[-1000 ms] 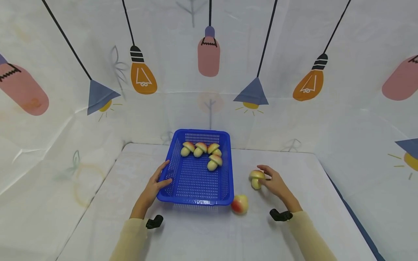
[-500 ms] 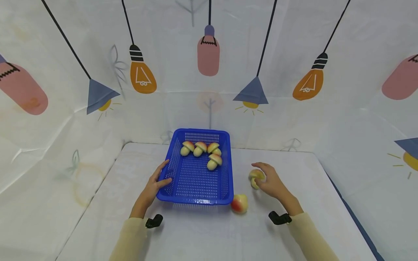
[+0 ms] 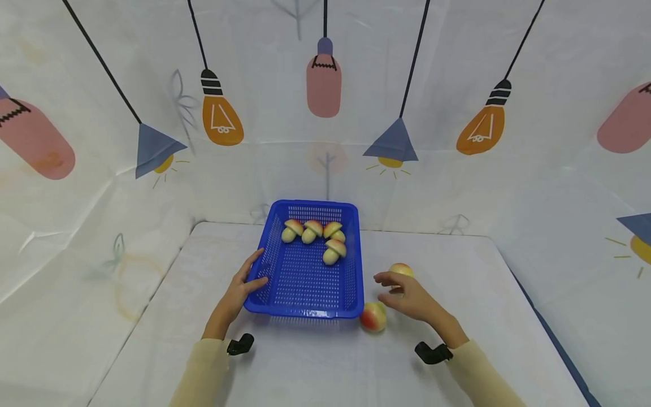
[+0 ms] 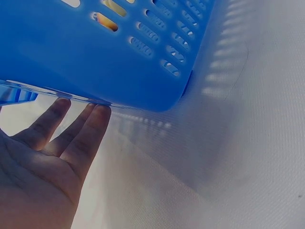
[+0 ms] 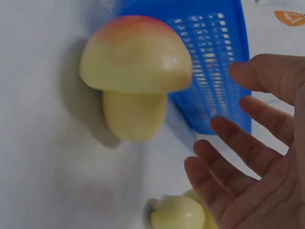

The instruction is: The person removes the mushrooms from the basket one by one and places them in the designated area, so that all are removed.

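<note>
A blue perforated basket (image 3: 304,282) stands mid-table with several mushroom-shaped toys (image 3: 330,251) at its far end. My left hand (image 3: 256,268) lies flat against its left wall, fingers (image 4: 81,136) straight under the rim of the basket (image 4: 119,52), thumb across the rim. My right hand (image 3: 389,285) hovers open and holds nothing. It is between one mushroom (image 3: 373,316) by the basket's front right corner and another mushroom (image 3: 402,269) behind it. In the right wrist view a mushroom (image 5: 136,81) lies on its side beside the spread right hand (image 5: 252,162), and a second mushroom (image 5: 178,214) shows under the palm.
The white table (image 3: 315,362) is enclosed by a printed backdrop (image 3: 325,113) on three sides. Its right edge (image 3: 539,328) drops off beside my right arm. Bare tabletop lies in front of the basket and to its left.
My right hand let go of the mushroom it held, leaving it on the table. The hand opened and moved left and nearer, toward the mushroom by the basket corner. The left hand stayed put.
</note>
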A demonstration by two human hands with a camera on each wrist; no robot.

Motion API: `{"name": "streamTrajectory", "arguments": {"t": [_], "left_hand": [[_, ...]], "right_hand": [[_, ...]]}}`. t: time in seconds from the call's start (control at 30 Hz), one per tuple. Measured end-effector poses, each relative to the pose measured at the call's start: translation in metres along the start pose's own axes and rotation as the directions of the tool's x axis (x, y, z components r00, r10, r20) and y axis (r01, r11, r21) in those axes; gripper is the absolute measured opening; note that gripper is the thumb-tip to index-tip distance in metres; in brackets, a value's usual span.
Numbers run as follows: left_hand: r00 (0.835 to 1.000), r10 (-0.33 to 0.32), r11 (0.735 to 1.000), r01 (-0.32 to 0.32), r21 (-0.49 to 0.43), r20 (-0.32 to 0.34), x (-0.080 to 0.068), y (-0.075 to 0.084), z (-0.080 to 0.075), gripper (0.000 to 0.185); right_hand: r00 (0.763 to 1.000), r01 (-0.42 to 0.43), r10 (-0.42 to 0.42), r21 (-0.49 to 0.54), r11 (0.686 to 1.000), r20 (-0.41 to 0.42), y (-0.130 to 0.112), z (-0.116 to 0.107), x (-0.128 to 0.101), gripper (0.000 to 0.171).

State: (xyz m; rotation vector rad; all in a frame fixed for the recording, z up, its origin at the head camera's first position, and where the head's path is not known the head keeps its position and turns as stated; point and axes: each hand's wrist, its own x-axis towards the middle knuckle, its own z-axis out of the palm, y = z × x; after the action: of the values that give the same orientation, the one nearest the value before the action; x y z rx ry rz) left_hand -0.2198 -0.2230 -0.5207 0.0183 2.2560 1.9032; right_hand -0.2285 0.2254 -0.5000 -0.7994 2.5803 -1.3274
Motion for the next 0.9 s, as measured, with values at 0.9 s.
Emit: {"name": "streamTrajectory", "arguments": {"t": [0.9], "left_hand": [[1.000,0.006,1.000,-0.006,0.002,-0.005,-0.001,0.001,0.000,0.076]], "right_hand": [[0.998,-0.042,0.032,-0.172,0.984,-0.061,0.006,0.030,0.016,0.040]]}}
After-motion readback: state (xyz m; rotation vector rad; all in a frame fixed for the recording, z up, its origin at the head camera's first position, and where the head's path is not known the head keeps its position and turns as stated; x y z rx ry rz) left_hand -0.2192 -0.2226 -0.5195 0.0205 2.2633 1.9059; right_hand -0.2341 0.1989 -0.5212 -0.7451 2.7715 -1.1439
